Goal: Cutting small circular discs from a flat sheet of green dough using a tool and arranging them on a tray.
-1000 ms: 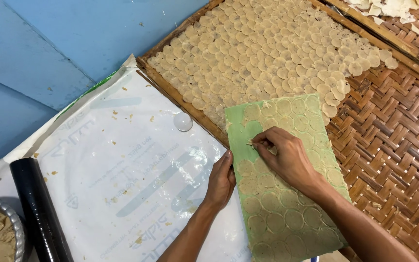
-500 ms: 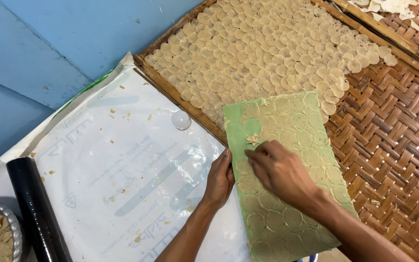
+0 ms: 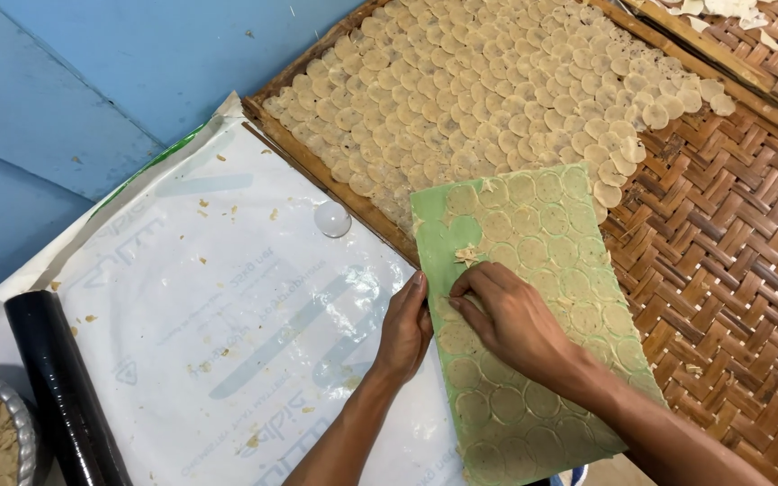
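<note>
The green sheet [image 3: 533, 315] of round dough discs is lying under my right hand [image 3: 511, 319], running from twelve to six o'clock. My right fingertips [image 3: 457, 290] are pinching at a disc [image 3: 466, 256] (whether they are gripping it is unclear). My left hand [image 3: 404, 328] is pressing nearly flat on the sheet's nine o'clock edge, holding nothing. The sheet's bottom end is running out of view.

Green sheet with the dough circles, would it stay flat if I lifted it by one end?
Probably not: the green sheet looks thin, so it would likely sag. The dough circles seem thin too, apt to tear.
</note>
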